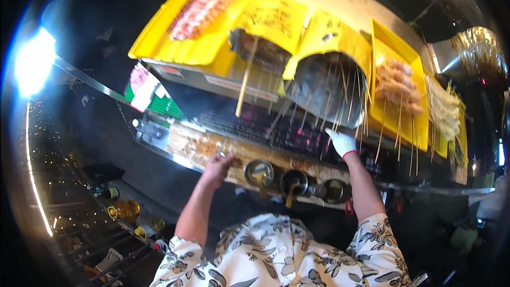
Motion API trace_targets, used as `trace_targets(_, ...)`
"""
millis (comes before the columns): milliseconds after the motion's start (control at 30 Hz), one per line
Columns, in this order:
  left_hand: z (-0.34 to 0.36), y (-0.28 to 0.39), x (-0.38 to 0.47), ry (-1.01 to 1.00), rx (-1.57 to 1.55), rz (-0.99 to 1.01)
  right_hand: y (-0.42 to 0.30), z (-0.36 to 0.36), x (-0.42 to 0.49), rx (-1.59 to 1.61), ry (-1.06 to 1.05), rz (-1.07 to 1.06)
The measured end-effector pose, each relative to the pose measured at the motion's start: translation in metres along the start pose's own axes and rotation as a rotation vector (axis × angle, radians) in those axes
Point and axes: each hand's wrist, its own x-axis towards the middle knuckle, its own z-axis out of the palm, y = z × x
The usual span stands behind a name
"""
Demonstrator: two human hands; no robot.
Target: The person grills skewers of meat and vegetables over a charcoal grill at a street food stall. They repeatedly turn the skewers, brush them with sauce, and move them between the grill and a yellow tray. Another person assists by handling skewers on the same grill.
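Note:
My left hand (217, 170), bare, is at the wooden board (255, 150) along the grill's near side. A small shiny thing shows by its fingertips; whether it is held is unclear. My right hand (343, 142) wears a white knit glove with a red cuff. Its fingers reach the lower ends of bamboo skewers (336, 113) over the charcoal grill (291, 133), but a grip cannot be made out. These skewers stick out from under a foil-lined yellow cover (338, 34). A thicker stick (247, 77) slants out beneath another yellow cover (279, 12).
Yellow trays hold raw meat (203, 14), skewered meat (398, 85) and pale skewered food (442, 107). Two metal pots (259, 172) (294, 182) with brushes stand at the board's near edge. A bright lamp (35, 61) glares at left. Oil bottles (124, 209) stand lower left.

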Motion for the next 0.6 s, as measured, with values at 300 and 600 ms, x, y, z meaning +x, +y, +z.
trace_targets(300, -0.021, 0.007, -0.008, -0.010, 0.019, -0.094, -0.025, -0.049, -0.014, 0.277, -0.135, 0.150)
trace_targets(600, -0.032, -0.002, -0.012, 0.027, -0.010, -0.057, -0.009, -0.046, -0.041, 0.359, 0.108, 0.040)
